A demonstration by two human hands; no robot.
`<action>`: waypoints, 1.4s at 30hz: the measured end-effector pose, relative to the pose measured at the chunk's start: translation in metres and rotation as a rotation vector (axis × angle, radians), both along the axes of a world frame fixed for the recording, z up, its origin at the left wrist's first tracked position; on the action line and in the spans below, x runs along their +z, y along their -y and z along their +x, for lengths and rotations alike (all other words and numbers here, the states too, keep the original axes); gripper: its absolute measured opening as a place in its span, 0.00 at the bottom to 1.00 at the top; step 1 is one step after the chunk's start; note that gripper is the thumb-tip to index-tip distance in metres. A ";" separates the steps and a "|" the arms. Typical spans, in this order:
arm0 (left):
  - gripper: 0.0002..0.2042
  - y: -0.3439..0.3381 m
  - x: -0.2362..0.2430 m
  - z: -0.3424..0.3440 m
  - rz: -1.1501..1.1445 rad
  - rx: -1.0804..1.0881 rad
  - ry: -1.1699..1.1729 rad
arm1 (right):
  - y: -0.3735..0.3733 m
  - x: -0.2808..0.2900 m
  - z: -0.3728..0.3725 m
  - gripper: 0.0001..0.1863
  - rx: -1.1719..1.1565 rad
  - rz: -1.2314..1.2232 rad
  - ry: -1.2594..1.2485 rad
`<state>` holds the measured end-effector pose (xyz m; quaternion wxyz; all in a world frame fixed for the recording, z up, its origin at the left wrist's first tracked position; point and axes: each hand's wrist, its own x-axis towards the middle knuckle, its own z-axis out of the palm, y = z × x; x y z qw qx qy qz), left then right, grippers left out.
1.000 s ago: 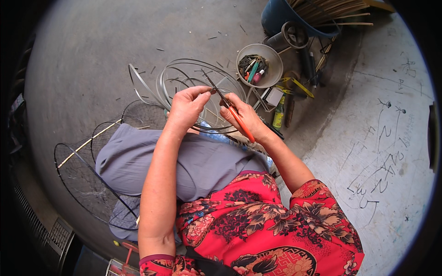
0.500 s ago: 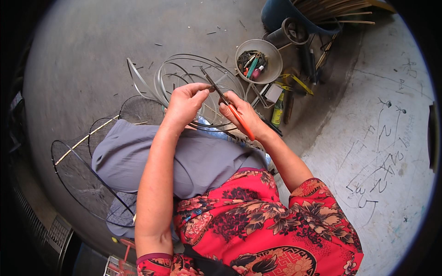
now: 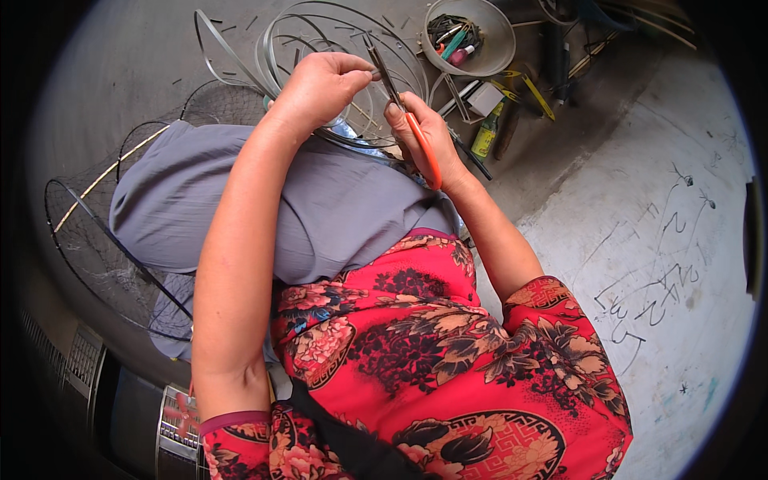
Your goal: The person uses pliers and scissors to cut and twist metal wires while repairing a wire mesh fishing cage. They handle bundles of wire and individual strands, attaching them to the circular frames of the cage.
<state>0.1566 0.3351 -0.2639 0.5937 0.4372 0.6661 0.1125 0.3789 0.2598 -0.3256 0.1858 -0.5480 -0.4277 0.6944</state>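
My right hand [image 3: 422, 134] is closed round the orange handle of a pair of scissors [image 3: 426, 152]. Their long dark blades point up and away, just beside the fingertips of my left hand [image 3: 324, 90]. Thumb and forefinger of that left hand are pinched together, and what lies between them is too small to make out. Behind and below both hands spreads a loose coil of thin, flat grey-green strips [image 3: 268, 60], its loops partly hidden by my fingers. Grey cloth [image 3: 320, 200] covers my lap under the left forearm.
Beyond my right hand stands a round bowl [image 3: 500, 40] with pens and dark bits. Near it lie a yellow-green bottle [image 3: 486, 136], a small white box [image 3: 486, 99] and a yellow tool [image 3: 538, 96]. A black-hooped net [image 3: 88, 232] lies at left. Short dark scraps litter the floor.
The view has tilted, so the hands, coil and bowl sit higher in the picture. My left hand keeps its pinch beside the blades, and my right hand still grips the scissors.
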 end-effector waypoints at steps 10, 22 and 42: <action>0.16 0.008 -0.007 -0.005 -0.029 -0.038 -0.016 | -0.034 -0.002 -0.029 0.21 -0.412 -0.040 -0.299; 0.09 -0.003 0.009 -0.002 -0.105 0.107 0.126 | -0.079 -0.020 -0.013 0.16 -0.593 0.077 -0.404; 0.12 -0.006 -0.013 -0.002 0.034 0.184 0.076 | -0.036 0.004 -0.002 0.32 0.126 0.212 -0.015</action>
